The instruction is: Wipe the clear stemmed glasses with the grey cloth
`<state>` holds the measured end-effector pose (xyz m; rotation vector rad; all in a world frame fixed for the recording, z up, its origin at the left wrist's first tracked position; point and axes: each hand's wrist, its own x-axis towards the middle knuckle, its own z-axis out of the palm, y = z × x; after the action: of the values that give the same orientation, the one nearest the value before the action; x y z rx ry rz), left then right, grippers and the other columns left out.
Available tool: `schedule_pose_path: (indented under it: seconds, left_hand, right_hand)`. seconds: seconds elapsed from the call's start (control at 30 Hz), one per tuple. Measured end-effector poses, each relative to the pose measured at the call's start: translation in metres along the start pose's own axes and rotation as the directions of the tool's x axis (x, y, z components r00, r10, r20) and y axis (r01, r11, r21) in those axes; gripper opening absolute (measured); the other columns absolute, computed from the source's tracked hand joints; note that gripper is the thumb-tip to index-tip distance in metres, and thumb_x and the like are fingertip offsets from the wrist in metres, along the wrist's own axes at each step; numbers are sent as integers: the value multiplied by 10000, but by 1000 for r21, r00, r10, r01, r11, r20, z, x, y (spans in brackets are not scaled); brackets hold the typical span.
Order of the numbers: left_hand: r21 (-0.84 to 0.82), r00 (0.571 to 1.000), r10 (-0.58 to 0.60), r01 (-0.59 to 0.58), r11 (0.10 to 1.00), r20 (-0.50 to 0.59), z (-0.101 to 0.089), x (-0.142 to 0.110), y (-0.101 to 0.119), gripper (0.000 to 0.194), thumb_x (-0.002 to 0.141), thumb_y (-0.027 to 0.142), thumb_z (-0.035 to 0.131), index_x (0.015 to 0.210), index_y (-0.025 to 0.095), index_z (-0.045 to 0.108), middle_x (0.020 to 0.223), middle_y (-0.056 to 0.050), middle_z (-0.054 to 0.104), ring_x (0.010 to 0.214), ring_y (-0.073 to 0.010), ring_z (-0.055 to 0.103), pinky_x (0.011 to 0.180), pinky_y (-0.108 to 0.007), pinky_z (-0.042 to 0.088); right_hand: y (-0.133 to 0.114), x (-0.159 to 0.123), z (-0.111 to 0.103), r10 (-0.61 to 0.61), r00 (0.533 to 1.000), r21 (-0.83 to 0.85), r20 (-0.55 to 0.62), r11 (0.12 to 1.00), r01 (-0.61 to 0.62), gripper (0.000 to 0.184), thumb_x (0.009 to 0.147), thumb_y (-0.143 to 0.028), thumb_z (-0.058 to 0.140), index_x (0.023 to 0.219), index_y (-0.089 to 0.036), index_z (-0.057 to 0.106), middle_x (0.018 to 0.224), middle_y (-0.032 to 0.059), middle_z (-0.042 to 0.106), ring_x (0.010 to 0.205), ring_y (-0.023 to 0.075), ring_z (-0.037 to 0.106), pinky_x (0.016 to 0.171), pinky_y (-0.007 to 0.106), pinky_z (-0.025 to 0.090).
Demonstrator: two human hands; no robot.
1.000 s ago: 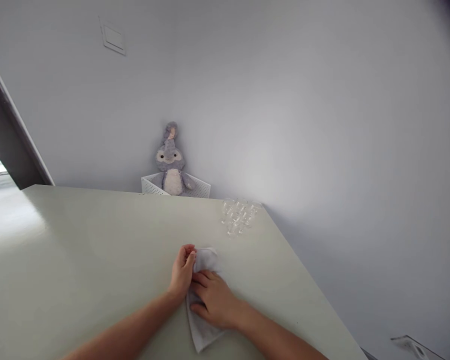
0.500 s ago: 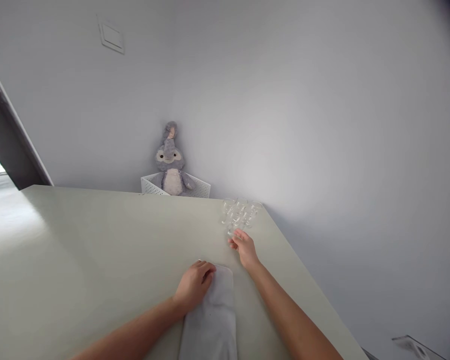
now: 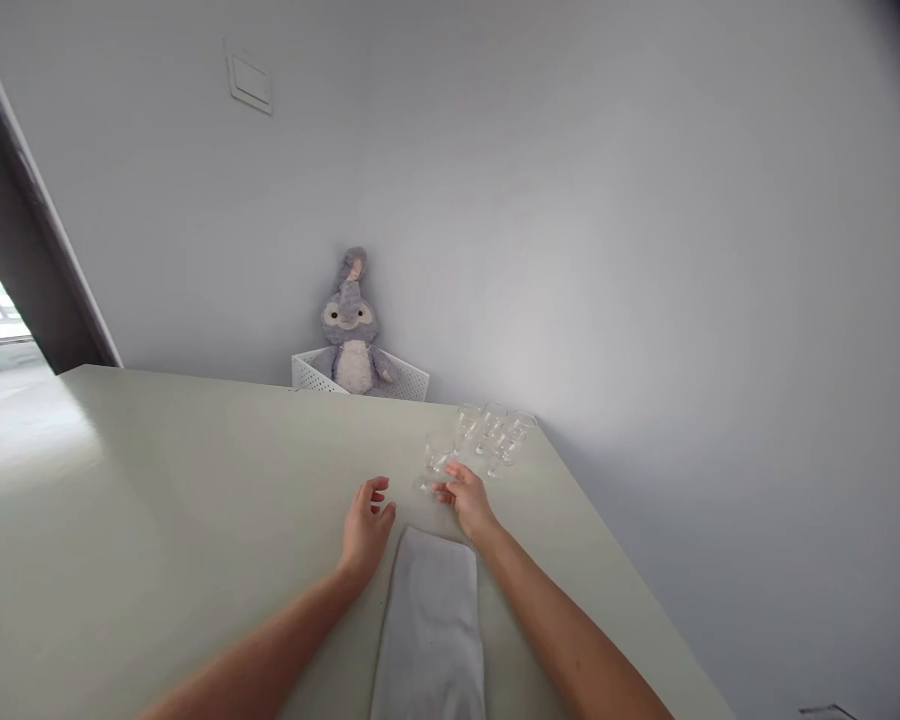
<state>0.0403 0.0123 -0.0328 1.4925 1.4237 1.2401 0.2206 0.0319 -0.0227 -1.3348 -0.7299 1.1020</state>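
Your empty left hand (image 3: 365,527) leaves the cloth (image 3: 435,620); your right hand (image 3: 469,502) pinches a glass (image 3: 439,453) drawn from the cluster (image 3: 494,428) at one o'clock.

Glare whitens the table (image 3: 56,430) at left; the upper-right corner darkens.

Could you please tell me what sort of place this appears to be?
Perhaps a room corner in a home, judging by the rabbit-like plush toy in a white perforated basket, the wall switch, and the clear stemmed glasses on a pale tabletop.
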Motion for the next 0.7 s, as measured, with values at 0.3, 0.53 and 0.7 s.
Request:
schedule_pose_path:
  seconds: [0.3,0.53,0.7]
  left_hand:
    - [117,982,-84,65,991,170,13,24,9,611,653,279,600,1230,265,400,1150,-38,568,702,-123,527,652,-250,411]
    - [100,977,-80,61,993,196,16,53,9,169,706,240,560,846,183,635,799,-38,660,693,-143,578,620,-230,416]
    - [134,994,-113,112,985,-2,-47,86,-13,185,694,256,564,853,195,636,723,-30,636,663,-158,571,609,-245,397]
  right_hand:
    - [-17,56,1,-68,979,-25,-195,998,64,554,572,-105,505,1115,-210,473,1157,70,522,626,91,607,540,199,472]
    - [-16,59,25,-76,985,-23,-157,997,74,251,595,-184,574,843,-164,548,636,-32,545,466,81,505,467,206,439]
    - [-19,35,36,-78,996,-7,-40,997,78,239,585,-238,629,799,-155,563,600,-33,536,465,86,487,456,219,435]
